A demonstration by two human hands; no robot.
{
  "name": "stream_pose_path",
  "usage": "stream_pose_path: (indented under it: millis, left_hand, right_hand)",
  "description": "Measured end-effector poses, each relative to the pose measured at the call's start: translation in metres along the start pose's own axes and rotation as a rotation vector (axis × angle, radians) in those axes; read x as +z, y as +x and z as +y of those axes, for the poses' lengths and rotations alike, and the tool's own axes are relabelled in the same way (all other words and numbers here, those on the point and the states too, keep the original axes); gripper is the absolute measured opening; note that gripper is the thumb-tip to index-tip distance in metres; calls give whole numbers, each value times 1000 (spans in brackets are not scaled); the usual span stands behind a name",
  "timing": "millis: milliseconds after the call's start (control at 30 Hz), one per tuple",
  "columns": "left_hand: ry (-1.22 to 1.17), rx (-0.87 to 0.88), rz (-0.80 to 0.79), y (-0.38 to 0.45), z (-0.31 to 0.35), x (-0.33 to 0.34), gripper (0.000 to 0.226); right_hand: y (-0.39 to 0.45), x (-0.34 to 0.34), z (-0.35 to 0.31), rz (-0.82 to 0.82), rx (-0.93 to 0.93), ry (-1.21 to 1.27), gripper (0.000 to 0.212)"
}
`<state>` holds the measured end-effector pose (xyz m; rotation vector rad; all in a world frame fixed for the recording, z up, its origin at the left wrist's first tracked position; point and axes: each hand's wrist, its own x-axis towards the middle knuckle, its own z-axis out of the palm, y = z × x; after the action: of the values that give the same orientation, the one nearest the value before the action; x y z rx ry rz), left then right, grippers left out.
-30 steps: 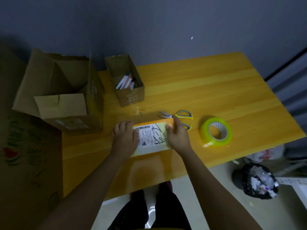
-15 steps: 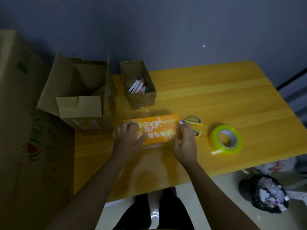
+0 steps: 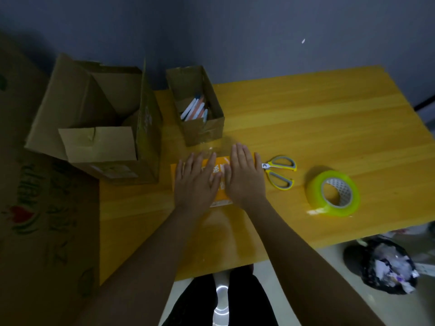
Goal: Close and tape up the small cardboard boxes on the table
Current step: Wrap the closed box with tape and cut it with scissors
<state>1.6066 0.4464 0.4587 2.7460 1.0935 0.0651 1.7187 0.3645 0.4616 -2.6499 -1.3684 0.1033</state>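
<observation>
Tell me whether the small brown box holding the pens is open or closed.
Open. The small brown box has no flaps over its top, and the pens inside show from above.

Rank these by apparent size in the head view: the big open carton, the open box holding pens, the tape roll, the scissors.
1. Big open carton.
2. Open box holding pens.
3. Tape roll, though it lies nearer the camera.
4. Scissors.

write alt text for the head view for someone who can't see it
Both hands, left and right, press flat on a small orange box on a yellow table. Scissors and a tape roll lie to its right; an open box of pens and a larger open carton stand behind.
</observation>
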Motion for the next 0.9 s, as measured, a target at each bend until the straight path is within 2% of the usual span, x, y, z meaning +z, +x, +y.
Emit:
stream_pose_path:
  millis: [67,200,333,433,533,633,767,900]
  left_hand:
    - [4,-3,-7,-1,-1,2,55]
    - [6,2,-1,1,-2,3,55]
    - [-19,11,15,0,-1,1,53]
    - [-4,28,25,-3,-1,-3,50]
    - [23,45,29,-4,-1,-5,52]
    - [47,52,26,-3,-2,-5,54]
    - [59,66,28,-4,-2,-4,51]
    - [61,68,13,-3,-3,-5,54]
  right_hand:
    - [-22,-1,-1,28,7,38,55]
    - [-64,-6,4,-47,-44,68,60]
    - [-85,-16,10,30,-88,179,50]
    - [-65,-23,14,147,-100,186,43]
    - [-24,-22,3,59,-45,134,50]
    - [-3,-5,-2,-42,-4,-48,57]
    - [14,-5,5,27,-13,-86,39]
    - [44,-5,5,-70,7,-140,44]
